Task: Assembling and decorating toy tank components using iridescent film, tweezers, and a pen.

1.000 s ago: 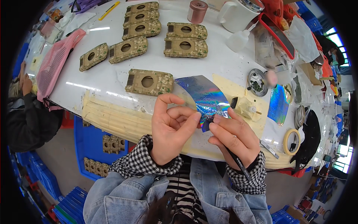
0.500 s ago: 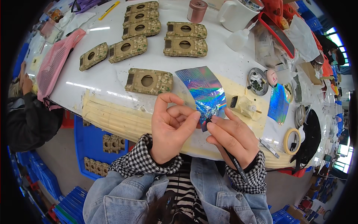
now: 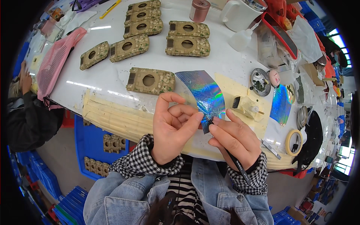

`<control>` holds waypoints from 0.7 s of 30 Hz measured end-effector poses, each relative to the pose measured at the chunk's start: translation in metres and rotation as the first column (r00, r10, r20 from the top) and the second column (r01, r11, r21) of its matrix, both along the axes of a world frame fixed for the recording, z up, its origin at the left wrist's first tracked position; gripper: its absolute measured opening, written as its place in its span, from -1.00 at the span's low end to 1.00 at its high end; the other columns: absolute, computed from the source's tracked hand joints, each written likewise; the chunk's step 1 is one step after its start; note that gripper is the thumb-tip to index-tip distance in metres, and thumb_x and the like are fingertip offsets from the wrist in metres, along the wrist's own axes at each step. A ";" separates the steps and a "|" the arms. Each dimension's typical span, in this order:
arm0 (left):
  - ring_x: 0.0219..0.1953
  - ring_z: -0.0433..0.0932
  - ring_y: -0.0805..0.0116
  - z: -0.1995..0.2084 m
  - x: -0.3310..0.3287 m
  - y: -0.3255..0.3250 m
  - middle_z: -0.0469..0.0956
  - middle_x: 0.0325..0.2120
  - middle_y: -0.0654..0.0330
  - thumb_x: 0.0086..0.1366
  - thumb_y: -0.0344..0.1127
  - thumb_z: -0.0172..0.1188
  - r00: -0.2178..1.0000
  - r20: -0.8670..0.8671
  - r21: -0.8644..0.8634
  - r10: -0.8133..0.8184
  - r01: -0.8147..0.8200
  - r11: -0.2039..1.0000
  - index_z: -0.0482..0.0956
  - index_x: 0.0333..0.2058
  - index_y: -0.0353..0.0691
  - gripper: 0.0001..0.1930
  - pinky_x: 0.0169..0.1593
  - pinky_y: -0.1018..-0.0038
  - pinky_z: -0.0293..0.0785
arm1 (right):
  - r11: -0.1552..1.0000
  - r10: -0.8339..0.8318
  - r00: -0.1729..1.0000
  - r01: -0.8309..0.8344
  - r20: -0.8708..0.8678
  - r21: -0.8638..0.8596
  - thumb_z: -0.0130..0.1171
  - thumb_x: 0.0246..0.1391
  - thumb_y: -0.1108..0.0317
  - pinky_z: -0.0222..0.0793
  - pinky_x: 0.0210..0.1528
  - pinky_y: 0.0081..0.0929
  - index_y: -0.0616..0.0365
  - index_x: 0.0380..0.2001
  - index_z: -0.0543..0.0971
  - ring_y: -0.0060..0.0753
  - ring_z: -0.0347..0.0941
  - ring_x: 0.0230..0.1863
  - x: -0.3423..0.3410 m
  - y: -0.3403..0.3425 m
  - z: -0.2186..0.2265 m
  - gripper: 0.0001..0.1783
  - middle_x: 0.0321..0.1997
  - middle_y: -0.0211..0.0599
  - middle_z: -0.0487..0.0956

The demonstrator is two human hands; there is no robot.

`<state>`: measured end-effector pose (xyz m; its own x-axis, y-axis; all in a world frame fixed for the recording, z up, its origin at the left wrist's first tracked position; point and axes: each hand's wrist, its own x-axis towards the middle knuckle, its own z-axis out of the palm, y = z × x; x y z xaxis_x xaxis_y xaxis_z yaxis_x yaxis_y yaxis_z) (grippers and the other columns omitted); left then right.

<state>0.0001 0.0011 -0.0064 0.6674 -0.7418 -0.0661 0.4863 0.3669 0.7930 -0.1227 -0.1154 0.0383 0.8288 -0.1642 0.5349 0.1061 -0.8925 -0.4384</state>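
A shiny holographic sheet [image 3: 200, 88] with rows of small cut marks bends upward in front of me. My left hand [image 3: 170, 129] pinches its lower left edge between thumb and finger. Slim black tweezers [image 3: 238, 167] lie in my right hand [image 3: 236, 140], which is closed round them near the sheet's lower right edge. Their tips are hidden behind the fingers. Just beyond my left hand, a camouflage model tank hull [image 3: 150, 81] with a round hole rests on the table. A masking-tape-wrapped block [image 3: 248, 107] stands to the right of the sheet.
Several more camouflage hulls [image 3: 187, 45] stand farther back. On the right lie a small metal dish [image 3: 260, 82], another holographic sheet [image 3: 280, 105], a tape roll [image 3: 293, 142] and a metal tool [image 3: 271, 149]. A white mug [image 3: 240, 17] stands behind. Below left, a blue tray [image 3: 84, 150] holds hulls.
The holographic sheet has tilted slightly, its top edge lower and its colours shifted. Both hands keep nearly the same place and hold.
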 end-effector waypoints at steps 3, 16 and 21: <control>-0.35 0.58 0.46 0.000 0.000 -0.001 0.56 -0.41 0.10 0.17 -0.67 0.13 1.000 0.003 0.002 0.014 -0.014 1.000 0.12 -0.10 -0.25 -0.57 -0.25 0.57 0.56 | 1.000 -0.001 1.000 0.001 -0.002 -0.004 0.39 -0.17 0.37 0.51 -0.01 -0.16 0.18 -0.19 0.60 -0.29 0.59 -0.21 0.000 0.000 0.000 -0.61 -0.28 -0.22 0.60; -0.40 0.57 0.48 0.000 -0.001 -0.001 0.56 -0.45 0.13 0.16 -0.68 0.14 0.999 0.043 0.010 0.020 -0.021 1.000 0.13 -0.13 -0.25 -0.58 -0.29 0.56 0.55 | 1.000 0.003 1.000 -0.003 0.002 0.006 0.38 -0.18 0.41 0.50 -0.01 -0.15 0.21 -0.18 0.59 -0.24 0.59 -0.21 0.000 0.001 -0.002 -0.60 -0.25 -0.18 0.59; -0.40 0.57 0.48 0.000 0.000 0.000 0.56 -0.45 0.13 0.18 -0.65 0.14 1.000 0.017 0.018 -0.001 0.001 1.000 0.13 -0.12 -0.24 -0.59 -0.30 0.54 0.57 | 1.000 0.003 1.000 -0.002 0.011 -0.016 0.38 -0.17 0.40 0.50 -0.01 -0.15 0.22 -0.18 0.59 -0.23 0.59 -0.21 -0.001 0.002 -0.003 -0.60 -0.25 -0.15 0.59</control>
<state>0.0002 0.0006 -0.0062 0.6677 -0.7413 -0.0683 0.4731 0.3518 0.8077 -0.1233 -0.1136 0.0349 0.8234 -0.1533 0.5464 0.1130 -0.8993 -0.4226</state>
